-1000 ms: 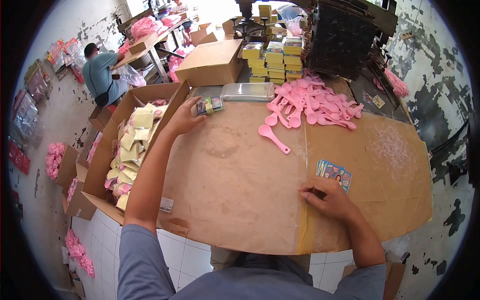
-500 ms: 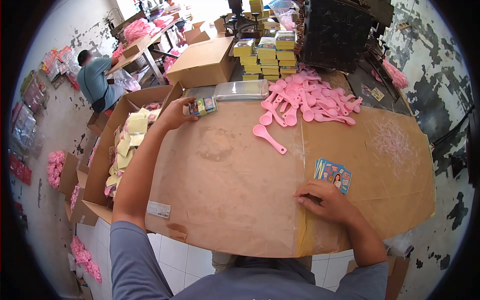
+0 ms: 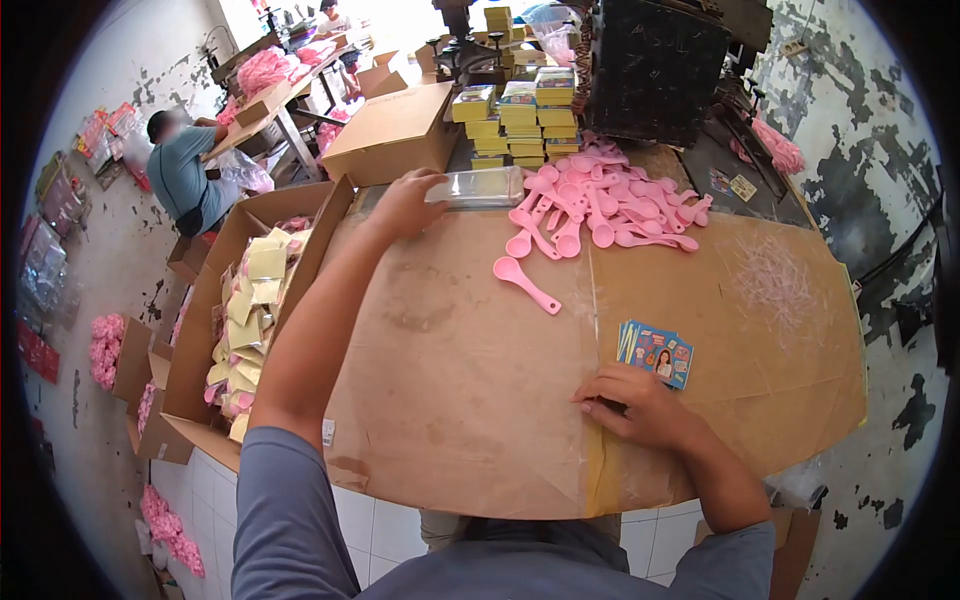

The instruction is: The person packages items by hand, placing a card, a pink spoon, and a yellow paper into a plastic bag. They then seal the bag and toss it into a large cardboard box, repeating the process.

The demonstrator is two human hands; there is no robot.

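Note:
My left hand (image 3: 408,204) is at the back left of the cardboard-covered table, its thumb and index finger apart at the left end of a clear plastic case (image 3: 480,187). No card bundle shows there now. My right hand (image 3: 640,408) rests loosely bent on the table, thumb a little off the fingers, against the lower edge of some fanned blue picture cards (image 3: 660,352). Nothing shows in its grasp. A single pink spoon (image 3: 527,285) lies in front of a heap of pink spoons (image 3: 600,200).
On the left stands an open carton (image 3: 180,385) of yellow-carded packets. A closed box (image 3: 390,135), card stacks (image 3: 520,115) and a black machine (image 3: 655,70) line the back. Thin pinkish strips (image 3: 780,285) lie at right. Another person (image 3: 185,165) sits back left.
My left hand has moved right, from the small card bundle to the clear case; the bundle is no longer visible. The view has shifted slightly. My right hand has stayed by the blue cards.

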